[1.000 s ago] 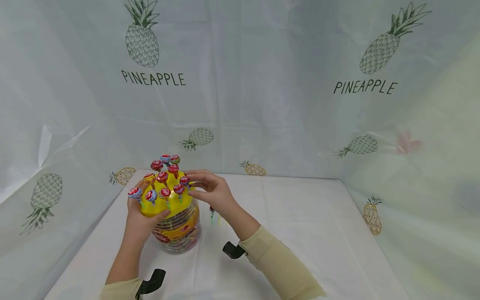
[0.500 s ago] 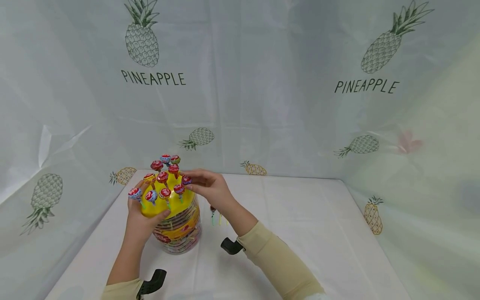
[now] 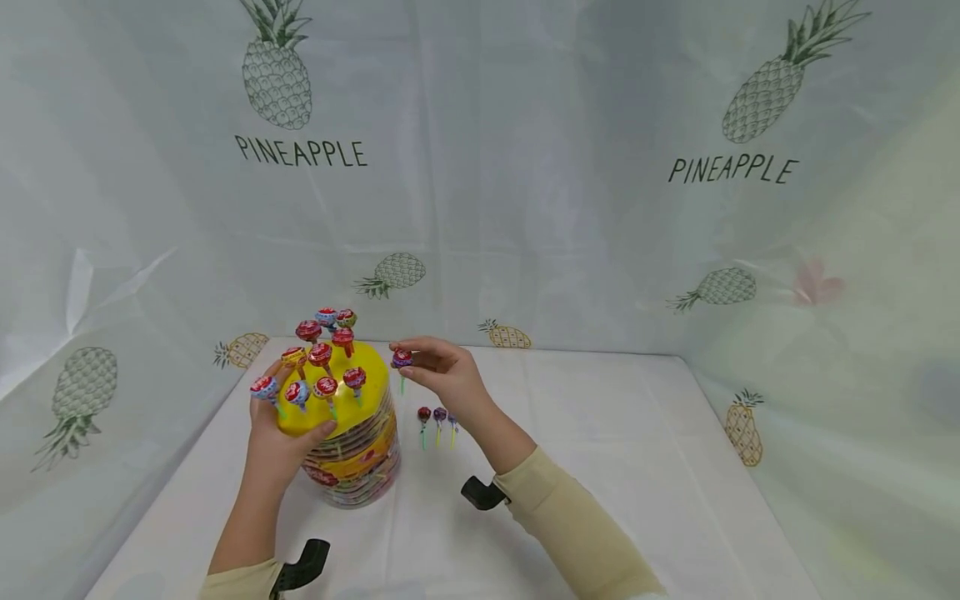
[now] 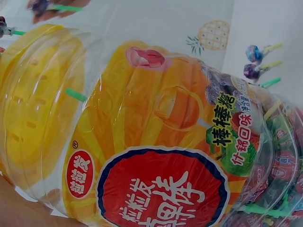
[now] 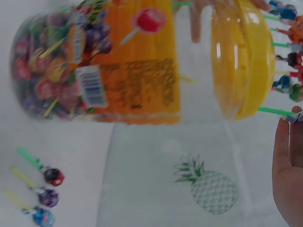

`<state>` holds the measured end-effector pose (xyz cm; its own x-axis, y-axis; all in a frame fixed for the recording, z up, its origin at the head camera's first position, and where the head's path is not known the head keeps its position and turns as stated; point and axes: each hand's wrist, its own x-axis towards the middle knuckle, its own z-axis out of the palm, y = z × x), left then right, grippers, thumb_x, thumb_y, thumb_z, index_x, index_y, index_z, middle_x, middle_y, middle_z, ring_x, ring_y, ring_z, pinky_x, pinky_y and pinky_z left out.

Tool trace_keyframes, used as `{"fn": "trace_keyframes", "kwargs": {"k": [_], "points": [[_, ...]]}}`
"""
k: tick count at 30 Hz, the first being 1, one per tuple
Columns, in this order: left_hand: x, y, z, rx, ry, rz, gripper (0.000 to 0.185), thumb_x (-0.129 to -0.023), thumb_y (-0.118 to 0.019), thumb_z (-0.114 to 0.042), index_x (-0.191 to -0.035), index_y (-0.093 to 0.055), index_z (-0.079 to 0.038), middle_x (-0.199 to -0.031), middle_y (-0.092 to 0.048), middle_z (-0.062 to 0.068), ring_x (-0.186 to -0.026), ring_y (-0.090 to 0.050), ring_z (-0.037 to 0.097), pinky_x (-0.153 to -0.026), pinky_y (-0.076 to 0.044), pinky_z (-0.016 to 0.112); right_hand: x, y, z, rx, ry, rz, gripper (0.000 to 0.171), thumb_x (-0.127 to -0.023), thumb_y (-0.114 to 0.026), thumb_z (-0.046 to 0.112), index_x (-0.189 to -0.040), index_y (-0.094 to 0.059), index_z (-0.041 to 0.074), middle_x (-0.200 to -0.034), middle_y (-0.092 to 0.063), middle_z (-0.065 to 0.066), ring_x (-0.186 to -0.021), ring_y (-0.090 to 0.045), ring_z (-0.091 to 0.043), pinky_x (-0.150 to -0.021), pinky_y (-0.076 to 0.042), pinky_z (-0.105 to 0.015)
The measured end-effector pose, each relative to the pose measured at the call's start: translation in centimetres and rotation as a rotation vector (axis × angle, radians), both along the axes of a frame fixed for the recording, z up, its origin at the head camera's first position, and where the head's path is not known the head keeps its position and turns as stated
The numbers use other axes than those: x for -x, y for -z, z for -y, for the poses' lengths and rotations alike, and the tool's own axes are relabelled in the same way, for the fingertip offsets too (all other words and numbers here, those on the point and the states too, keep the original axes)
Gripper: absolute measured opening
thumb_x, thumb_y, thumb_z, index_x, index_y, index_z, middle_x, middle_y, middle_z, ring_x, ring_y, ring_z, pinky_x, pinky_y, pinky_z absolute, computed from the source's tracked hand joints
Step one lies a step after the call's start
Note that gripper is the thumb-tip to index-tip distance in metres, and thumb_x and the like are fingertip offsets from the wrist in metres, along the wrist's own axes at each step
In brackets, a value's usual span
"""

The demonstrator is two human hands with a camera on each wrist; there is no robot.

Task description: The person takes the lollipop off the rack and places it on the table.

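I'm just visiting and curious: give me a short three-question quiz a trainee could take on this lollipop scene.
1. True or false: the right hand pinches a lollipop clear of the yellow lid.
2. How many loose lollipops lie on the table beside the jar?
3. What does the left hand do? A) rests flat on the table B) grips the jar at the lid's edge C) holds a lollipop in the air

Key
1. True: the lollipop is held to the right of the lid, its green stick free.
2. Three, in a row.
3. B
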<state>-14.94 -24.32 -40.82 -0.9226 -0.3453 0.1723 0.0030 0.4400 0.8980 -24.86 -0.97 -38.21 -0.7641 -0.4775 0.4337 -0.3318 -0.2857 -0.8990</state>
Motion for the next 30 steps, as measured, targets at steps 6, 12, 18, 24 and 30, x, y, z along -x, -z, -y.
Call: {"fn": "trace_keyframes", "kwargs": {"k": [6, 12, 18, 24, 30], "points": [[0.1, 0.0, 0.0, 0.014, -0.006, -0.007, 0.101, -0.082, -0.080, -0.020, -0.157, -0.012, -0.025, -0.155, -0.009, 0.014, -0.136, -0.027, 0.040, -0.102, -0.038, 0.057, 0.7, 1.9, -2.2, -0.065, 0.024, 0.064, 0.030, -0.090, -0.068, 0.002, -0.120, -0.066, 0.000, -0.120, -0.065, -0.015, -0.098, -0.067, -0.024, -0.090, -0.053, -0.039], [0.0, 0.1, -0.2, -0.001, -0.012, 0.000, 0.101, -0.082, -0.079, -0.021, -0.157, -0.012, -0.026, -0.154, -0.010, 0.013, -0.136, -0.028, 0.039, -0.102, -0.037, 0.057, 1.4, 4.1, -4.4, -0.147, 0.086, 0.123, 0.029, -0.088, -0.070, 0.002, -0.117, -0.068, 0.002, -0.115, -0.067, -0.013, -0.096, -0.068, -0.022, -0.087, -0.054, -0.039], [0.0, 0.0, -0.2, 0.002, -0.016, 0.003, 0.101, -0.082, -0.079, -0.020, -0.157, -0.011, -0.026, -0.154, -0.011, 0.014, -0.135, -0.029, 0.038, -0.102, -0.039, 0.053, 2.2, 6.5, -6.0, -0.173, 0.110, 0.197, 0.029, -0.087, -0.069, -0.003, -0.115, -0.067, -0.002, -0.116, -0.065, -0.022, -0.095, -0.069, -0.021, -0.087, -0.054, -0.042], [0.0, 0.1, -0.2, 0.018, -0.014, -0.001, 0.101, -0.082, -0.079, -0.022, -0.157, -0.011, -0.025, -0.154, -0.011, 0.014, -0.135, -0.030, 0.037, -0.101, -0.040, 0.046, 2.9, 8.7, -7.0, -0.203, 0.138, 0.265, 0.027, -0.088, -0.068, -0.003, -0.115, -0.066, -0.004, -0.115, -0.065, -0.024, -0.094, -0.069, -0.021, -0.085, -0.055, -0.041], [0.0, 0.3, -0.2, 0.004, -0.011, -0.001, 0.102, -0.083, -0.079, -0.023, -0.157, -0.010, -0.027, -0.154, -0.011, 0.014, -0.135, -0.029, 0.039, -0.101, -0.038, 0.049, 3.8, 10.9, -7.8, -0.189, 0.164, 0.305, 0.030, -0.091, -0.063, -0.004, -0.121, -0.061, -0.008, -0.121, -0.061, -0.026, -0.098, -0.068, -0.021, -0.087, -0.054, -0.041]]}}
